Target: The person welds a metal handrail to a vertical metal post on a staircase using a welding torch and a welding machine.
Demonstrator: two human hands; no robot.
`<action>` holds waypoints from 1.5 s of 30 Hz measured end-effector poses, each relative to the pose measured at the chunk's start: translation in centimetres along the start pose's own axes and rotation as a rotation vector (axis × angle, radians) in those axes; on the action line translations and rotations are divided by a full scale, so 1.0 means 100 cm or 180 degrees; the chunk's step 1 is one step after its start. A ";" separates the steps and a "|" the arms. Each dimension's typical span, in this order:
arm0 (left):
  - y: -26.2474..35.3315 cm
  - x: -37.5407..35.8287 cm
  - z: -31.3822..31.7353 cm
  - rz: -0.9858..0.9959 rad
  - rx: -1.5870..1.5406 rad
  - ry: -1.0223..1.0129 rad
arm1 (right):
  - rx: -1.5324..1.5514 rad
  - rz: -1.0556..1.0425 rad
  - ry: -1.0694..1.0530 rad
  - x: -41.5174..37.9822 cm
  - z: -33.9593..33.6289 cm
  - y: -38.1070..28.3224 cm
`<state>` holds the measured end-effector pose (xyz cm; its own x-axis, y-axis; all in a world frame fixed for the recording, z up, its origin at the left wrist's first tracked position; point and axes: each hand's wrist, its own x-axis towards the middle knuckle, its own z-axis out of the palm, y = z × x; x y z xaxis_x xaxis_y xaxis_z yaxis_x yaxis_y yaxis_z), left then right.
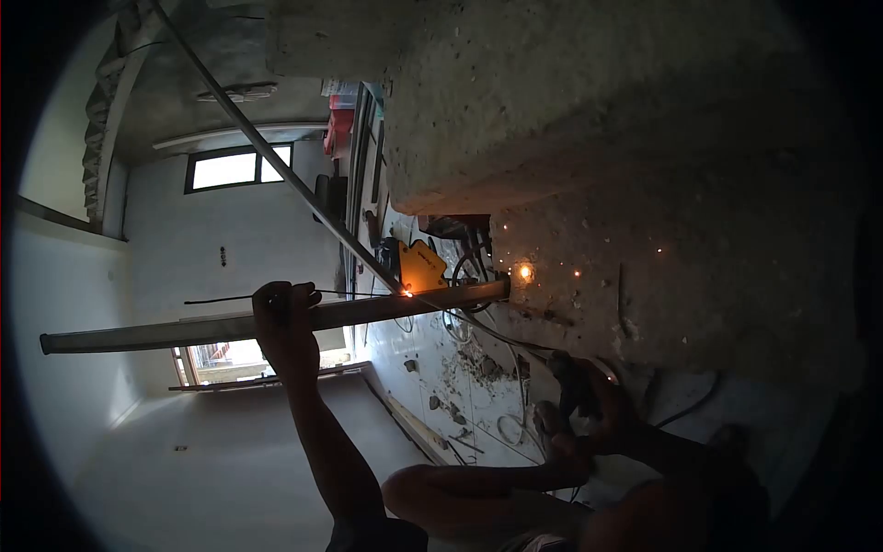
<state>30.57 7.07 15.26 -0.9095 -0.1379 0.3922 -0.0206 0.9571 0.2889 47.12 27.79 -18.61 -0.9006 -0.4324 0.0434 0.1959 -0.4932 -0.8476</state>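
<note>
Sleeve near, cut off; left hand grips bar at left, strut slanting from far left to its glow, concrete blocking right. Right hand round dark holder, details murky.

1. Tube: long, straight, grey metal with flat faces. It spans the scene from far left to the middle, its left end squared off and tilting slightly nearer than its right. The right half catches a warm orange light.
2. Bar: slimmer, straight, grey. It slants from the far left down to the tube, meeting it right of the tube's middle.
3. Glow: small, bright orange-white, right where bar and tube meet.
4. Rod: thin, dark, nearly straight. It runs just beside the tube, its right part pointing at the glow.
5. Tool: dark, at the near right, well apart from the bar; its outline is hard to make out.
</note>
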 end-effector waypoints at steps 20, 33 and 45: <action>-0.005 0.001 0.001 -0.0019 -0.0027 0.0038 | 0.0133 -0.0228 0.0224 0.002 0.005 0.014; 0.007 0.001 0.008 -0.0088 0.0125 0.0182 | -0.0133 -0.0194 0.0112 0.003 0.001 0.000; -0.006 0.005 0.003 0.0196 0.0571 0.0181 | -0.0180 -0.0102 0.0003 0.003 0.001 0.006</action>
<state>30.01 6.50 15.02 -0.8865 -0.0869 0.4545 -0.0438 0.9936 0.1044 46.99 27.24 -19.05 -0.9065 -0.4164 0.0704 0.1449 -0.4633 -0.8743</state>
